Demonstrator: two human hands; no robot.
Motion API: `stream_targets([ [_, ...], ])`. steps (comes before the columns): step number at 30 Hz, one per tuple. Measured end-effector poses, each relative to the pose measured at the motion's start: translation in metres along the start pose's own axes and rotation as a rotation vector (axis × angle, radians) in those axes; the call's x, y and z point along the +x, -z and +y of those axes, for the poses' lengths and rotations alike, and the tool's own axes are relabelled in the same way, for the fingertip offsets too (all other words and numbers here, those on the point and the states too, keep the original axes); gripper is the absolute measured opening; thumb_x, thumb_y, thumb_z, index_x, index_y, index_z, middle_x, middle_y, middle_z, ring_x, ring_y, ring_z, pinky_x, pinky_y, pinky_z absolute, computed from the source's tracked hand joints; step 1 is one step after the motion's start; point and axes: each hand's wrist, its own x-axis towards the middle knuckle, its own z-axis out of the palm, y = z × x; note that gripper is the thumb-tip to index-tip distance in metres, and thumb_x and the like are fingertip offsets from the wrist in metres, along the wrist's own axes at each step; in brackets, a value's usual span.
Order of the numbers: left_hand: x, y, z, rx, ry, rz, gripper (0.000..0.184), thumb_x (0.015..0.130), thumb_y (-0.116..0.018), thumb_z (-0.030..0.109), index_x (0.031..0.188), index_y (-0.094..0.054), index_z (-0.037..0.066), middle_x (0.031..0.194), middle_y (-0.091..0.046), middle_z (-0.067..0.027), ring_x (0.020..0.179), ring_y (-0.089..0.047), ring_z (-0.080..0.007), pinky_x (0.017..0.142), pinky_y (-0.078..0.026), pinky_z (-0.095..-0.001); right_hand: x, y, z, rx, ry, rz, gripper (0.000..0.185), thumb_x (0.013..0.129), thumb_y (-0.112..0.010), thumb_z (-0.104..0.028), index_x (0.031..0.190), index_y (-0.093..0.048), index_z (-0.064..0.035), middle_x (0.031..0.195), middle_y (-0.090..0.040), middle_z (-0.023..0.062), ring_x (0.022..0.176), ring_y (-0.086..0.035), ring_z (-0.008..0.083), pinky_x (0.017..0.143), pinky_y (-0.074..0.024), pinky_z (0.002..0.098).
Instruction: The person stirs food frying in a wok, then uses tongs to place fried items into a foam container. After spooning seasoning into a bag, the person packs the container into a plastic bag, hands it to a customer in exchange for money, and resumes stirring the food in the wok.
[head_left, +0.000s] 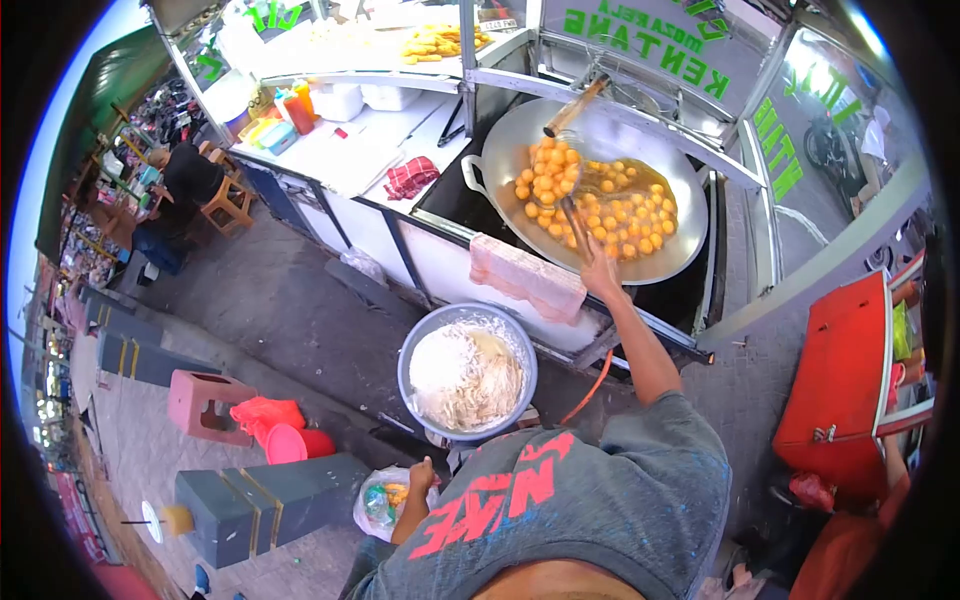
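Note:
My right hand (600, 268) is closed around the wooden handle of a skimmer (577, 222) over a large wok (510, 135). Golden fried balls (550, 172) are heaped at the skimmer's head, mostly hiding it. More balls (640, 222) float in the brown oil. A second utensil with a wooden handle (577, 105) rests across the wok's far rim. Low by my side, my left hand (421, 476) is curled into a fist; whether it holds anything is hidden. Beside it is a clear plastic bag (372, 515) with green and yellow contents.
A grey basin (406, 385) of pale, floury mixture stands before me. A pink cloth (525, 278) hangs on the cart's edge. Sauce bottles (296, 110) and a red cloth (411, 178) lie leftward. A red box (830, 385) stands right; a pink stool (205, 405) left. A person sits farther off.

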Motion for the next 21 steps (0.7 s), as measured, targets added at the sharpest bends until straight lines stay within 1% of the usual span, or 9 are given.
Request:
stream_targets([
  [2, 0.021, -0.003, 0.026, -0.104, 0.254, 0.06, 0.051, 0.097, -0.04, 0.039, 0.064, -0.054, 0.002, 0.05, -0.051, -0.0095, 0.039, -0.05, -0.0214, 0.04, -0.046, -0.0378, -0.025, 0.031, -0.029, -0.189, -0.05, -0.149, 0.067, 0.072, -0.055, -0.006, 0.136, -0.039, -0.0062, 0.097, -0.061, 0.0281, 0.088, -0.059, 0.0444, 0.076, -0.0477, 0.0493],
  [3, 0.028, 0.002, 0.032, -0.098, 0.119, 0.05, 0.052, 0.095, -0.042, 0.041, 0.064, -0.054, 0.002, 0.049, -0.048, -0.0094, 0.038, -0.049, -0.0208, 0.038, -0.046, -0.0388, -0.038, 0.026, -0.018, -0.307, -0.04, -0.103, 0.067, 0.071, -0.059, -0.006, 0.135, -0.041, -0.0122, 0.101, -0.06, 0.0239, 0.092, -0.06, 0.0409, 0.077, -0.0487, 0.0482],
  [7, 0.05, 0.0, 0.067, 0.012, 0.14, 0.094, 0.044, 0.094, -0.047, 0.034, 0.073, -0.059, -0.002, 0.057, -0.052, -0.0103, 0.042, -0.05, -0.0216, 0.038, -0.045, -0.0353, -0.095, 0.058, 0.001, -0.505, 0.032, -0.053, 0.07, 0.068, -0.064, -0.004, 0.134, -0.042, -0.0167, 0.103, -0.054, 0.0153, 0.094, -0.059, 0.0344, 0.075, -0.0516, 0.044],
  [10, 0.075, -0.011, 0.051, 0.261, -0.193, 0.287, 0.037, 0.089, -0.052, 0.03, 0.075, -0.06, -0.003, 0.065, -0.057, -0.0127, 0.054, -0.057, -0.025, 0.049, -0.05, -0.0399, -0.107, 0.098, 0.011, -0.664, 0.024, 0.022, 0.075, 0.066, -0.064, -0.002, 0.135, -0.04, -0.0182, 0.098, -0.05, 0.0121, 0.089, -0.057, 0.0312, 0.068, -0.0521, 0.0422],
  [13, 0.046, -0.013, 0.066, 0.294, -0.199, 0.373, 0.027, 0.085, -0.055, 0.025, 0.078, -0.061, -0.001, 0.073, -0.06, -0.0205, 0.07, -0.059, -0.0373, 0.071, -0.046, -0.0451, -0.083, 0.131, 0.047, -0.763, -0.044, 0.103, 0.074, 0.068, -0.063, -0.001, 0.136, -0.039, -0.0171, 0.1, -0.051, 0.0128, 0.091, -0.057, 0.0314, 0.067, -0.052, 0.0422],
  [14, 0.04, -0.011, 0.067, 0.378, -0.201, 0.344, 0.027, 0.084, -0.055, 0.024, 0.079, -0.061, -0.002, 0.074, -0.061, -0.0206, 0.07, -0.06, -0.0372, 0.071, -0.047, -0.0456, -0.071, 0.142, 0.061, -0.786, -0.049, 0.123, 0.072, 0.069, -0.063, -0.001, 0.135, -0.039, -0.0164, 0.101, -0.051, 0.0131, 0.091, -0.058, 0.0316, 0.067, -0.0522, 0.0419],
  [18, 0.043, -0.002, -0.054, 0.838, -0.334, 0.158, 0.034, 0.087, -0.052, 0.028, 0.071, -0.062, 0.0, 0.066, -0.058, -0.0228, 0.07, -0.059, -0.0402, 0.065, -0.045, -0.0475, -0.023, 0.168, 0.09, -0.821, -0.135, 0.102, 0.06, 0.072, -0.064, -0.003, 0.129, -0.043, -0.0115, 0.097, -0.059, 0.0166, 0.088, -0.063, 0.0347, 0.072, -0.0525, 0.0432],
  [20, 0.005, 0.007, -0.09, 1.043, -0.583, 0.077, 0.041, 0.09, -0.046, 0.03, 0.069, -0.063, -0.001, 0.066, -0.061, -0.0231, 0.063, -0.06, -0.0366, 0.059, -0.046, -0.0452, -0.003, 0.163, 0.088, -0.698, -0.29, -0.091, 0.056, 0.074, -0.061, -0.003, 0.127, -0.043, -0.0071, 0.103, -0.061, 0.0217, 0.095, -0.062, 0.0378, 0.079, -0.0513, 0.0449],
  [21, -0.016, 0.007, -0.1, 0.946, -0.548, 0.038, 0.041, 0.091, -0.045, 0.029, 0.069, -0.063, -0.001, 0.067, -0.061, -0.0227, 0.062, -0.06, -0.0359, 0.059, -0.047, -0.0447, 0.006, 0.147, 0.092, -0.607, -0.349, -0.136, 0.053, 0.075, -0.059, -0.005, 0.126, -0.043, -0.0052, 0.106, -0.061, 0.0243, 0.099, -0.061, 0.0387, 0.082, -0.0499, 0.0457],
])
